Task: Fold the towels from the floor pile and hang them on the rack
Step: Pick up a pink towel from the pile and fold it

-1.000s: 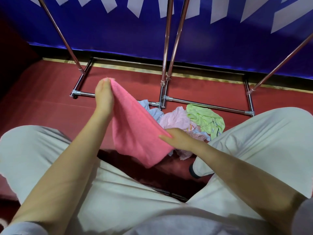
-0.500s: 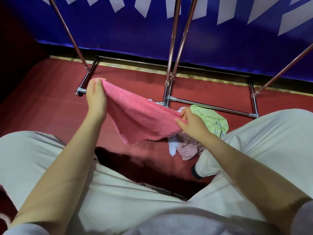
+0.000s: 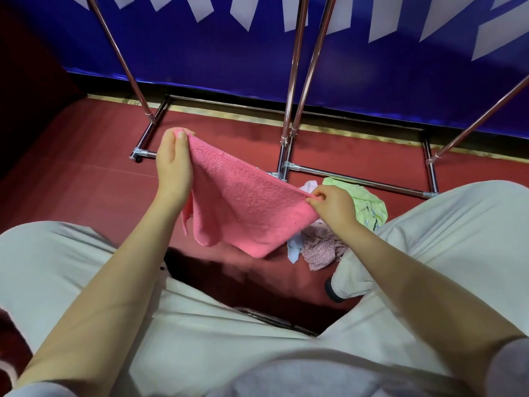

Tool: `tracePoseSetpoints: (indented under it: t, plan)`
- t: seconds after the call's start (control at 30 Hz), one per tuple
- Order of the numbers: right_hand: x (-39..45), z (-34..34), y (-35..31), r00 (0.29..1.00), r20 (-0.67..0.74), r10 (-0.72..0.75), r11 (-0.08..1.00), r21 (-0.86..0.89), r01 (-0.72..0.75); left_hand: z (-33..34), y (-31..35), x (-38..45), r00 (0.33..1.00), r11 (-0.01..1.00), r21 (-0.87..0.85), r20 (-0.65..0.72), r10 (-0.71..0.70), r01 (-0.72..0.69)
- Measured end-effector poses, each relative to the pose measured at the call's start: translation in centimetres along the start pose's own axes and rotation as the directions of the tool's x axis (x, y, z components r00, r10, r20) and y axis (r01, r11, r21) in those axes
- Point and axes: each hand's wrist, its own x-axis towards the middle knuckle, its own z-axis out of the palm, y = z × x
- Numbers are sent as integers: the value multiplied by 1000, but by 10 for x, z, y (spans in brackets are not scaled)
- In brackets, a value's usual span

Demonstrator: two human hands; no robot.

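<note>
**Pink towel held stretched between both hands above the floor pile**

Nearest the camera, the person's legs in pale trousers (image 3: 446, 224) fill the lower frame, knees spread to either side. A dark shoe toe (image 3: 332, 290) shows below the right trouser cuff. Both bare forearms reach forward between the knees.

The left hand (image 3: 173, 167) pinches one corner of the pink towel (image 3: 243, 207), thumb and fingers pressed together over the cloth at the raised end. The right hand (image 3: 333, 206) pinches the opposite corner, fingers curled tightly on the edge, and sits lower than the left. The towel hangs taut along its upper edge between the two hands; the rest sags in loose folds, clear of the floor.

Beneath and to the right of the towel, the floor pile (image 3: 323, 247) lies on the red floor (image 3: 71, 173). It comprises a mottled pinkish-grey cloth, a pale blue cloth (image 3: 294, 247), a green towel (image 3: 365, 202) and a light pink piece (image 3: 309, 186). The right hand and the held towel cover part of the pile.

Beyond the pile stands the rack (image 3: 289, 138): chrome base tubes on the floor and copper-coloured uprights rising out of frame. Its top rails cannot be seen. Behind the rack a blue wall (image 3: 214, 58) with white markings closes the view.
</note>
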Motion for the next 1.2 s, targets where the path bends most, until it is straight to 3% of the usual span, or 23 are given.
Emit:
tracePoseSetpoints:
  t: [0.13, 0.2, 0.3, 0.4, 0.53, 0.67, 0.93, 1.2]
  plan:
    - [0, 2, 5, 1000, 1, 7, 989, -151, -7, 4, 2, -1, 1000, 1000, -14, -7, 8, -8]
    - [2, 5, 9, 998, 45, 37, 990, -138, -31, 4, 2, -1, 999, 1000, -24, -38, 7, -8]
    - [5, 5, 15, 980, 140, 145, 985, 71, -156, 3, -1, 3, 996, 999, -33, -82, -32, 30]
    - [12, 0, 15, 972, 116, 205, 929, 291, -230, 2, -6, 7, 990, 996, -11, -114, -85, 84]
    - [21, -18, 7, 959, 61, 277, 705, 666, -246, 0, -24, 13, 966, 980, -8, -167, -197, 199]
    - [30, -29, 3, 945, 87, 314, 532, 809, -251, 4, -47, 14, 941, 950, 26, -149, -304, 311]
    - [34, -51, -19, 967, -165, 194, 730, 683, -30, 13, -66, 12, 891, 907, -30, -172, -419, 421]
    - [45, -92, -41, 966, -259, 19, 795, 589, 143, 22, -76, 20, 828, 832, -104, -96, -553, 544]
